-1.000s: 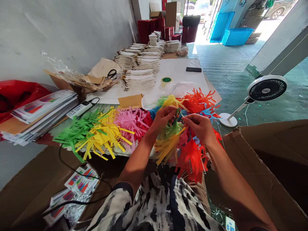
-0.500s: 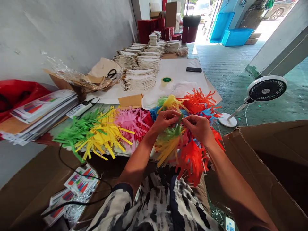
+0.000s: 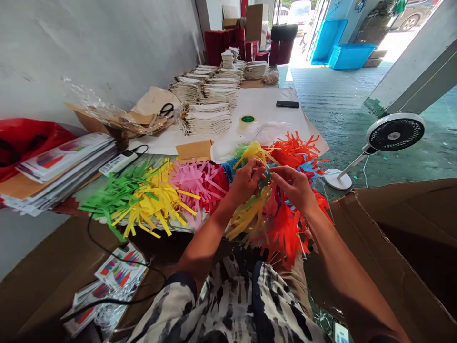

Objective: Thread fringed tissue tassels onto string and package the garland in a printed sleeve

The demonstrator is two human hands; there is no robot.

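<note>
A green tassel [image 3: 264, 182] is held with its narrow, twisted top uppermost, its strips partly hidden. Toward seven o'clock from it, a yellow tassel [image 3: 246, 220] is hung with strips splayed downward; toward five o'clock, a fringed red tassel [image 3: 286, 234] is hung.

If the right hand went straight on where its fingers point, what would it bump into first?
The right hand would probably meet the green strips by its fingertips first, then the left hand. They're bunched so closely that depth is hard to judge.
</note>
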